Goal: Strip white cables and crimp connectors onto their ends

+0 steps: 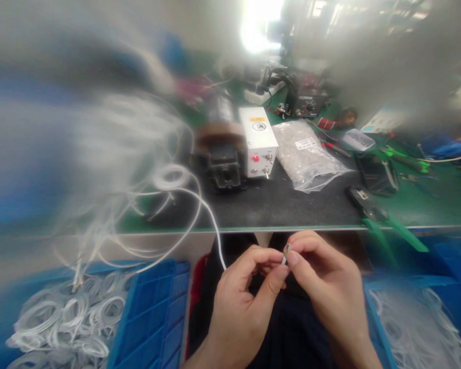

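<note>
My left hand [242,297] and my right hand [322,277] meet in front of my lap, below the table edge. Both pinch the end of a white cable [203,205], where a small metal connector [286,253] sticks up between my fingertips. The cable runs from my left hand up over the table edge to a loose tangle of white cables on the left of the bench. All fingers are curled in a pinch.
A white control box [258,141] with a red light stands beside a black machine [223,164] on the dark mat. A clear bag of small parts [305,154] lies right of it. Green-handled pliers [384,220] overhang the edge. Blue bins [153,312] of coiled white cables flank my lap.
</note>
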`<action>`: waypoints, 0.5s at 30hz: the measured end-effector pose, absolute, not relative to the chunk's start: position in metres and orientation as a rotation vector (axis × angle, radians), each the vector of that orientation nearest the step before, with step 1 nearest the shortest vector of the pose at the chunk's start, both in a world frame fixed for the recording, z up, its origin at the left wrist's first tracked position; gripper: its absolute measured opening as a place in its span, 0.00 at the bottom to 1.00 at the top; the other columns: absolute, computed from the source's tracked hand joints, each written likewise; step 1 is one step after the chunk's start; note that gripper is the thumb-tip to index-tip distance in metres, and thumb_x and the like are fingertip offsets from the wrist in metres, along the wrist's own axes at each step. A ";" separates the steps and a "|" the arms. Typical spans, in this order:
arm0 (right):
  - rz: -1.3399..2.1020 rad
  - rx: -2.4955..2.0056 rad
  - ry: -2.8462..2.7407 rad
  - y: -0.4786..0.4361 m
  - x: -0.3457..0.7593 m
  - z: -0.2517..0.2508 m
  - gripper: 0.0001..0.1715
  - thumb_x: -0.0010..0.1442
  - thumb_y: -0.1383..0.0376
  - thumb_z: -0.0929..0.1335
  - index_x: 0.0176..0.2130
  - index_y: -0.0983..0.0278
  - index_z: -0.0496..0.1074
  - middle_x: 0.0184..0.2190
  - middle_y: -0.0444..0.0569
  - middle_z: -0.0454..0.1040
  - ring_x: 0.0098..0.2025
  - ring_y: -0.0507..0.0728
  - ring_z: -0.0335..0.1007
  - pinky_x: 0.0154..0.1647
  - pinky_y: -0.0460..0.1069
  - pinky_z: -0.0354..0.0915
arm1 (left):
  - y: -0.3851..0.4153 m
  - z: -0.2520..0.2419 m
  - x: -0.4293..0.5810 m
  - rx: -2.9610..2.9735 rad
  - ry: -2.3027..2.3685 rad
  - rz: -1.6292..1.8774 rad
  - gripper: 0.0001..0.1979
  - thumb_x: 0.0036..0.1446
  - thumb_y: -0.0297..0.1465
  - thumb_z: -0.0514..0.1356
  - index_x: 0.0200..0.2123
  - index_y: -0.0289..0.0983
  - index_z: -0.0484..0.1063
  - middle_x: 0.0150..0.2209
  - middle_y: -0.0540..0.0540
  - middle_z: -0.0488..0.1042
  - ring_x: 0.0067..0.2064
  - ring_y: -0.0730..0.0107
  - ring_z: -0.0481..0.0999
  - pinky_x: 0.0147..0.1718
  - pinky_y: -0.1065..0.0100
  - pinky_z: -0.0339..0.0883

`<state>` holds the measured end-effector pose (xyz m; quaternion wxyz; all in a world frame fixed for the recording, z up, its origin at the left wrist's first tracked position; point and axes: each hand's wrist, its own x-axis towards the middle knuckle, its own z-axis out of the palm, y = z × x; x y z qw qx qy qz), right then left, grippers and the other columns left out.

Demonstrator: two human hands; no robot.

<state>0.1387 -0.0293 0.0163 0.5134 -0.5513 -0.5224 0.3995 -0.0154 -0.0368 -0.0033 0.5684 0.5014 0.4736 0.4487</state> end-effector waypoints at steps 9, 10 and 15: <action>0.955 -1.326 -1.321 -0.030 0.142 0.020 0.09 0.66 0.71 0.73 0.35 0.59 0.77 0.35 0.43 0.77 0.36 0.53 0.76 0.38 0.45 0.70 | -0.038 -0.005 -0.017 1.298 1.145 1.062 0.03 0.73 0.31 0.65 0.45 0.45 0.81 0.39 0.52 0.81 0.40 0.69 0.83 0.43 0.70 0.75; 0.940 -1.328 -1.342 -0.029 0.143 0.020 0.09 0.66 0.72 0.73 0.35 0.59 0.77 0.35 0.43 0.77 0.37 0.53 0.76 0.38 0.46 0.70 | -0.038 -0.005 -0.018 1.306 1.142 1.060 0.03 0.74 0.31 0.65 0.45 0.45 0.80 0.39 0.52 0.81 0.40 0.70 0.83 0.43 0.70 0.75; 0.913 -1.320 -1.381 -0.028 0.144 0.020 0.10 0.64 0.74 0.73 0.35 0.59 0.77 0.36 0.43 0.77 0.37 0.53 0.76 0.38 0.46 0.70 | -0.039 -0.005 -0.018 1.362 1.147 1.087 0.04 0.73 0.29 0.65 0.45 0.45 0.80 0.40 0.53 0.80 0.41 0.70 0.82 0.42 0.71 0.74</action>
